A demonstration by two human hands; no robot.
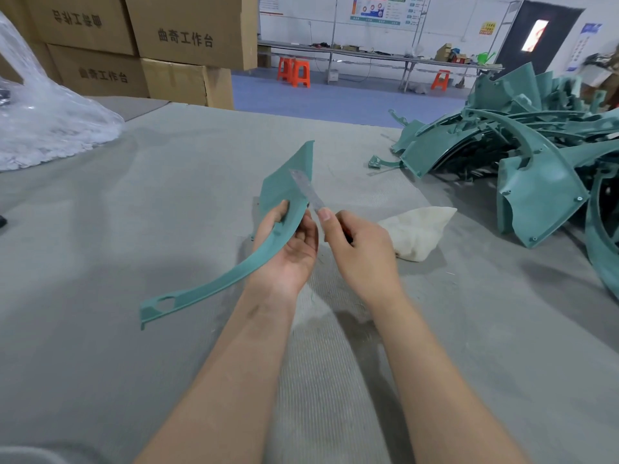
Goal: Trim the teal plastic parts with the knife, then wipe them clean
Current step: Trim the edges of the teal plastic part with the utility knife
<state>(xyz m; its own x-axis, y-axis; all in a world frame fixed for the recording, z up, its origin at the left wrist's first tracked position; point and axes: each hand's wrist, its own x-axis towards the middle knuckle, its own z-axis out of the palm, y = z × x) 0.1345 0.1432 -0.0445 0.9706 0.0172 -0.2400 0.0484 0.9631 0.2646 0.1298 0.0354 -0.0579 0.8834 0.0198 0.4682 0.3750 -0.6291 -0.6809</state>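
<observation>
The left hand [291,249] is gripping a teal part [284,192] above the counter [134,229]; the right hand [361,249] is pinching the knife [306,192] against its edge. The blade could be slipping toward the left fingers.

We've got bare counter [117,229] near side & far left-centre, room to pass. Rt side: pile of teal plastic parts [536,192] blocks, w/ white cloth [418,232] just beside the right grip [361,249]. Long teal strip [217,283] juts low-left from the left grip [288,246]. Back left: plastic bag [50,128] & cardboard boxes [187,38] wall us off.
</observation>
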